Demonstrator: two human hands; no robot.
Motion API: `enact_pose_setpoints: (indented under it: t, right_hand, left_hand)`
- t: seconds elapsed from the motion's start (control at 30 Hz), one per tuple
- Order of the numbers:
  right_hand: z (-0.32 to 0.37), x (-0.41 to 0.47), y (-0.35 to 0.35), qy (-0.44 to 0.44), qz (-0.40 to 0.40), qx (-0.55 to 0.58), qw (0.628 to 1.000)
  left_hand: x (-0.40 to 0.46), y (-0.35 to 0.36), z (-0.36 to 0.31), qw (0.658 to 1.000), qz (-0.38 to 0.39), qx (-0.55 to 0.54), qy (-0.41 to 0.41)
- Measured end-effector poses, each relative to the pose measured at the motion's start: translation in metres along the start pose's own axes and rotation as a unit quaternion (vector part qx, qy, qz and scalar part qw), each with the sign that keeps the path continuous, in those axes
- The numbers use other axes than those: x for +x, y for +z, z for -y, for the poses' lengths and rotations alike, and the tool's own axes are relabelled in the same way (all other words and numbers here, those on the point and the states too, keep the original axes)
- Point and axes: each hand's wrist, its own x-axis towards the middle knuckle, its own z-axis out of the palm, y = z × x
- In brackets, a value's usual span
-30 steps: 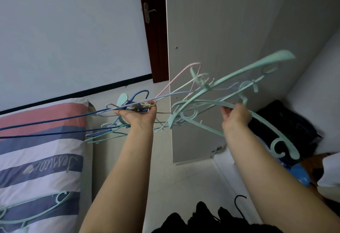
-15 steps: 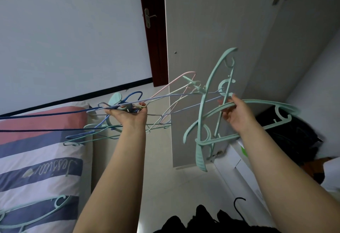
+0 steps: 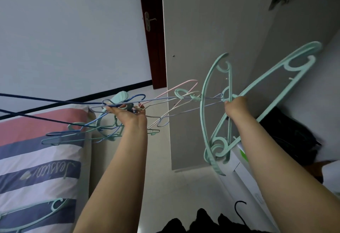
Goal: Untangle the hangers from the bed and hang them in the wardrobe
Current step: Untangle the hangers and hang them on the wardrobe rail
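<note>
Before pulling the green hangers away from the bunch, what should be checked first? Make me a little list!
1. Left hand grips the bunch of thin wire hangers: ok.
2. Right hand grips the mint green plastic hangers: ok.
3. Green hangers free of the bunch: not ok; a pink wire hanger and pale wires run from the bunch to a green hook beside them.
4. How many green hangers the right hand holds: cannot tell; two seem crossed.
5. Wardrobe door open: ok, it stands just behind the hangers.
6. Wardrobe rail free: cannot tell, it is out of view.
7. Bed finished: not ok; one green hanger lies there.
</note>
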Motion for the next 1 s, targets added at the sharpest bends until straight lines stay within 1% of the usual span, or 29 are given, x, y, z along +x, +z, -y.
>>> enact_pose_setpoints:
  t: [0.07, 0.13, 0.17, 0.2, 0.23, 0.27, 0.3, 0.37, 0.4, 0.43, 0.5, 0.53, 0.6, 0.77, 0.83, 0.93, 0.97, 1.0]
  right_hand:
    - [-0.004, 0.001, 0.004, -0.005, 0.026, -0.068, 0.997]
    - [-0.012, 0.0, 0.01, -0.008, 0.058, -0.084, 0.995]
    - [-0.02, 0.0, 0.014, 0.003, 0.077, -0.08, 0.994]
    - [-0.031, 0.008, 0.022, 0.026, 0.099, -0.056, 0.993]
    - [-0.039, 0.012, 0.031, 0.057, 0.113, -0.007, 0.992]
    - [-0.044, 0.01, 0.04, 0.094, 0.126, 0.066, 0.985]
    - [-0.05, 0.007, 0.048, 0.124, 0.131, 0.134, 0.974]
    - [-0.054, -0.005, 0.058, 0.147, 0.111, 0.184, 0.965]
    - [-0.052, -0.013, 0.059, 0.135, 0.083, 0.173, 0.972]
    - [-0.052, -0.019, 0.057, 0.107, 0.039, 0.148, 0.983]
    - [-0.053, -0.026, 0.051, 0.032, -0.049, 0.117, 0.991]
    - [-0.053, -0.03, 0.048, 0.002, -0.074, 0.118, 0.99]
    - [-0.055, -0.032, 0.043, -0.026, -0.095, 0.106, 0.99]
    - [-0.055, -0.018, 0.033, -0.033, -0.093, 0.055, 0.994]
    - [-0.052, -0.01, 0.027, -0.022, -0.071, 0.04, 0.996]
    - [-0.044, 0.005, 0.019, 0.07, 0.01, 0.026, 0.997]
    - [-0.042, 0.007, 0.015, 0.086, 0.027, -0.007, 0.996]
    - [-0.042, 0.009, 0.012, 0.084, 0.028, -0.048, 0.995]
  left_hand:
    - [0.0, -0.003, 0.002, 1.0, -0.009, 0.017, 0.008]
    - [-0.001, -0.003, 0.003, 0.999, -0.014, 0.026, 0.019]
    - [0.0, -0.004, 0.004, 0.999, -0.014, 0.027, 0.02]
    - [0.0, -0.005, 0.005, 0.999, -0.009, 0.027, 0.019]
    - [0.0, -0.006, 0.007, 1.0, -0.003, 0.026, 0.015]
    - [-0.001, -0.006, 0.01, 1.0, -0.002, 0.026, 0.013]
    - [-0.003, -0.006, 0.012, 1.0, -0.006, 0.027, 0.012]
    - [-0.009, -0.005, 0.016, 0.999, -0.019, 0.027, 0.011]
    - [-0.012, -0.004, 0.017, 0.999, -0.028, 0.025, 0.01]
    - [-0.014, -0.003, 0.018, 0.999, -0.037, 0.024, 0.008]
    - [-0.016, -0.003, 0.019, 0.998, -0.046, 0.032, 0.007]
    - [-0.017, -0.003, 0.021, 0.998, -0.046, 0.039, 0.006]
    - [-0.019, -0.001, 0.024, 0.998, -0.04, 0.056, 0.004]
    - [-0.028, 0.004, 0.031, 0.997, -0.015, 0.078, -0.007]
    - [-0.031, 0.005, 0.032, 0.997, -0.006, 0.074, -0.011]
    - [-0.032, 0.008, 0.035, 0.998, 0.018, 0.058, -0.012]
    - [-0.032, 0.008, 0.035, 0.998, 0.028, 0.056, -0.008]
    - [-0.031, 0.008, 0.036, 0.998, 0.039, 0.056, -0.002]
